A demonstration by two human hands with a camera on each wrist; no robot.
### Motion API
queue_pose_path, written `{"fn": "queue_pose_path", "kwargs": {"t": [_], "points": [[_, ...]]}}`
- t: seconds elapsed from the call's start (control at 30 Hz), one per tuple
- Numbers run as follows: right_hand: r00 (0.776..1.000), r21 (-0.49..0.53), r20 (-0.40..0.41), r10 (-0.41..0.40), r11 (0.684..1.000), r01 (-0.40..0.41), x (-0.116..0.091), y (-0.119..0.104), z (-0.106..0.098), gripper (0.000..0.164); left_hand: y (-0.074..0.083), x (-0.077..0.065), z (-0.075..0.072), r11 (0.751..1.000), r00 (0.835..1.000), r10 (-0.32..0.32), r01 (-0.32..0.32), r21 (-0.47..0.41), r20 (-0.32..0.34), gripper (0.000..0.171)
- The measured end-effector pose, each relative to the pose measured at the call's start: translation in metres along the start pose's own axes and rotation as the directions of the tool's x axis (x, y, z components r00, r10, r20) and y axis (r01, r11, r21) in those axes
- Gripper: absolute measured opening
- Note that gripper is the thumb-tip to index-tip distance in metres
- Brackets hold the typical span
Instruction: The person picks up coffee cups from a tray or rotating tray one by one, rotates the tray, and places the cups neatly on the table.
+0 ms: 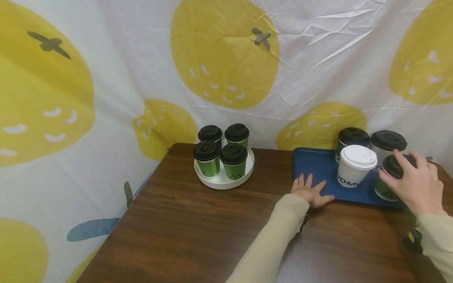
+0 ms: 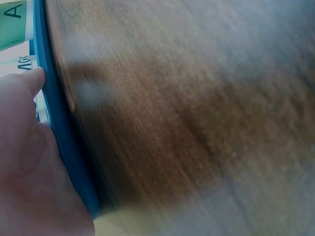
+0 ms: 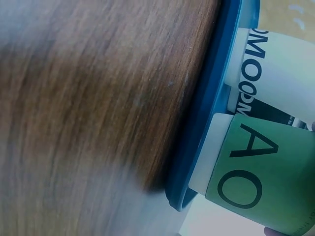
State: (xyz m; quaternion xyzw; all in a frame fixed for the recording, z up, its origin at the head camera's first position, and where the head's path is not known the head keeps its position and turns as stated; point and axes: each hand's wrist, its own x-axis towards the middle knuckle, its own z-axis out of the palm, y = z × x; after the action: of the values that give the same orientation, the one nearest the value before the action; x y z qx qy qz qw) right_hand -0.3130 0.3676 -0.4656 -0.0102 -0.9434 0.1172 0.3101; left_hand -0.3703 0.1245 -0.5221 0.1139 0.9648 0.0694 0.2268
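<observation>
A green cup (image 1: 383, 190) at the near right of a blue tray (image 1: 315, 163), beside three other cups (image 1: 355, 172), is gripped near its lid by a right hand (image 1: 419, 182); the left hand (image 1: 312, 195) spreads its fingers at the near edge. Left, a white round tray (image 1: 250, 166) holds four black-lidded cups (image 1: 234, 171).

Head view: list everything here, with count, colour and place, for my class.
Table: one, brown, foreground
Cloth: one, white and yellow, behind
Tray: one, blue, right
Dish: one, white, centre
Dish cups: four, black-lidded, mostly green, on dish
White cup: one, white, on tray
Back cups: two, dark and pale, tray's rear
Green cup: one, black-lidded, beside white cup
Wrist gear: two, dark, at wrists
Sleeves: two, beige, on arms
Left hand: one, at tray edge
Right hand: one, around green cup
</observation>
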Motion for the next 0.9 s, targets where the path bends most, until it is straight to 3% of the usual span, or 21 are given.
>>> {"fn": "queue_pose_path", "kwargs": {"t": [0.27, 0.37, 0.5, 0.63, 0.9], "points": [[0.999, -0.011, -0.045, -0.010, 1.000, 0.009, -0.009, 0.003, -0.007, 0.071, 0.002, -0.006, -0.002, 1.000, 1.000, -0.003, 0.003, -0.012, -0.003, 0.063], [0.996, -0.013, -0.086, -0.020, 1.000, 0.019, -0.011, 0.005, -0.009, 0.093, 0.002, -0.011, -0.004, 1.000, 1.000, -0.005, 0.005, -0.020, -0.006, 0.063], [0.993, -0.024, -0.116, -0.011, 1.000, 0.008, -0.012, 0.005, -0.013, 0.122, 0.002, -0.007, -0.003, 1.000, 1.000, -0.003, 0.003, -0.009, -0.003, 0.063], [0.986, 0.005, -0.165, -0.018, 1.000, 0.019, -0.012, 0.005, -0.015, 0.126, 0.001, -0.003, -0.002, 1.000, 1.000, -0.004, 0.004, 0.000, 0.005, 0.064], [0.970, 0.010, -0.235, -0.066, 0.998, 0.070, -0.018, 0.010, -0.013, 0.126, 0.001, -0.009, -0.005, 1.000, 1.000, 0.000, 0.000, -0.011, 0.000, 0.063]]}}
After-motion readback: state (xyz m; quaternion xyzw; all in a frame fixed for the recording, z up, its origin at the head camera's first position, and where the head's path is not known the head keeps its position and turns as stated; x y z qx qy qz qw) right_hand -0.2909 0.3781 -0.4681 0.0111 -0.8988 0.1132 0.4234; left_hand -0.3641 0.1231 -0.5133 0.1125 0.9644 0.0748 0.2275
